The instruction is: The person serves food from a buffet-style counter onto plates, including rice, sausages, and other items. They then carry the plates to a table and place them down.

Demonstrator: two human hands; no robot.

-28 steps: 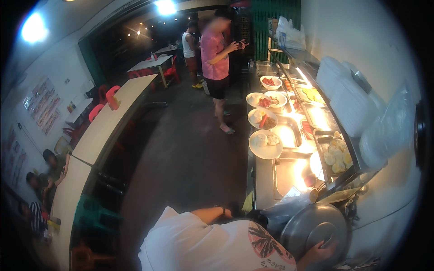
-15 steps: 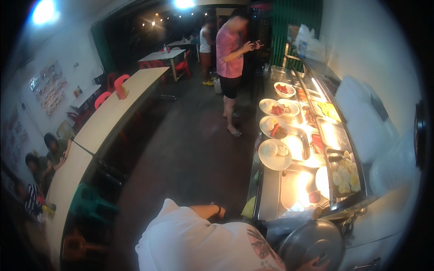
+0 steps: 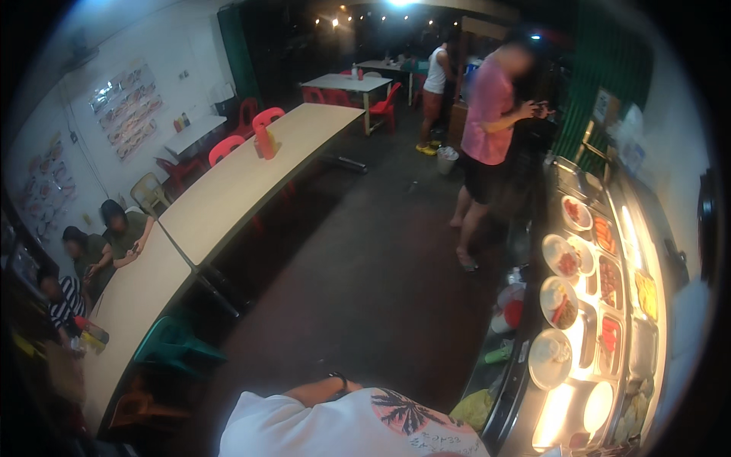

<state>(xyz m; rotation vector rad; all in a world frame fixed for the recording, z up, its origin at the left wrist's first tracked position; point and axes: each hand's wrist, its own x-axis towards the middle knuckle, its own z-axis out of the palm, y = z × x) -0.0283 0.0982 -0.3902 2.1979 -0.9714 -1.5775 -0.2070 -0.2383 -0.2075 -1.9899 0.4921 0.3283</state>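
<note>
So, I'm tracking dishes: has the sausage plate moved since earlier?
No: the sausage plate keeps its place on the counter; only the view swung.

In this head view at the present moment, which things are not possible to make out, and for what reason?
All in the head view:
Left hand: fingers hidden by the white shirt; what they touch or hold cannot be told.
Right hand: outside the picture.
Hands of the person in pink: blurred and dim; what they hold, if anything, is too small to identify.
Wall posters: details too small and blurred.
</note>
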